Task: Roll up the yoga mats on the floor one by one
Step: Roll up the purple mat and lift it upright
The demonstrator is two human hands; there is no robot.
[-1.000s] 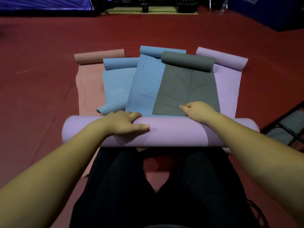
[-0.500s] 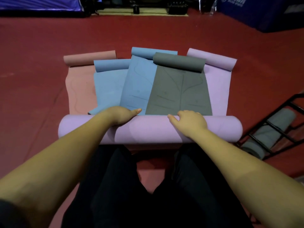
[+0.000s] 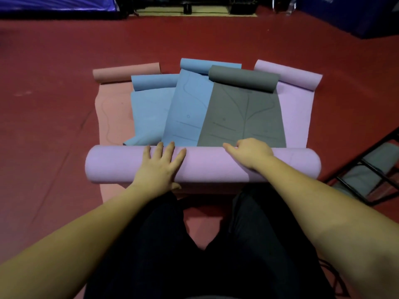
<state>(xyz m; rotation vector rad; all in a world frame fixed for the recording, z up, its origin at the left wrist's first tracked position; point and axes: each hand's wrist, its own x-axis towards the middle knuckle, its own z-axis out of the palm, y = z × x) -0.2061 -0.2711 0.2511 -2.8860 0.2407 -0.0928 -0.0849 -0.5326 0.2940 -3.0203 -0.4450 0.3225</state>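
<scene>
The scene is dim and evenly lit from overhead, with no glare or hard highlights. Colours are muted and the dark trousers (image 3: 207,244) lose nearly all detail to shadow. A soft shadow lies under the lilac roll (image 3: 216,167) on its near side. Wide-angle distortion bends the red floor (image 3: 54,117) and stretches both forearms toward the lower corners. Fine detail is soft throughout, and the far background is dark and indistinct.

Five yoga mats lie overlapped on the floor: one purple mat (image 3: 295,117), one grey mat (image 3: 241,117), two blue mats (image 3: 185,108) (image 3: 149,113) and one pink mat (image 3: 112,113). Two hands are in view, the left hand (image 3: 160,169) and the right hand (image 3: 250,151). One black rack (image 3: 367,169) stands at the right edge.
</scene>
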